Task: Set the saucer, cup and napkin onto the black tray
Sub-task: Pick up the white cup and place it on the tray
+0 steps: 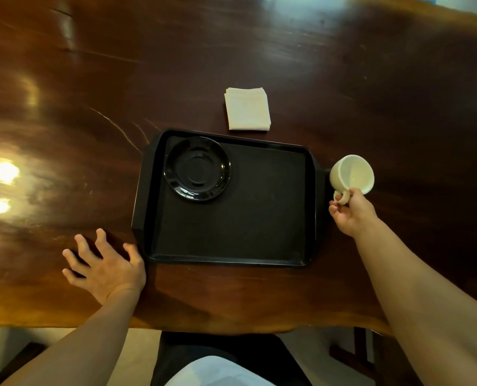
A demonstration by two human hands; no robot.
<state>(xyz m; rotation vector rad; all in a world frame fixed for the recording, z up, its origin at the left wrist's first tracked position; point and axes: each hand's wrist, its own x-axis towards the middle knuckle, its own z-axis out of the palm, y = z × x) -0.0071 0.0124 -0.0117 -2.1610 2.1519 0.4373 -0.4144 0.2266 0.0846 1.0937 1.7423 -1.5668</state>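
Note:
A black tray [259,218] lies on the wooden table in front of me. A glossy black saucer [197,169] rests in the tray's far left corner. My right hand [351,213] grips the handle of a white cup [352,172], which hangs tilted just off the tray's right edge with its mouth facing me. A folded white napkin [247,109] lies on the table just beyond the tray's far edge. My left hand [103,267] rests with fingers spread on the table, beside the tray's near left corner.
The dark polished wooden table [92,107] stretches wide around the tray, with bright light reflections at the left. Its near edge runs just below my forearms. A dark chair seat [220,346] shows below the edge.

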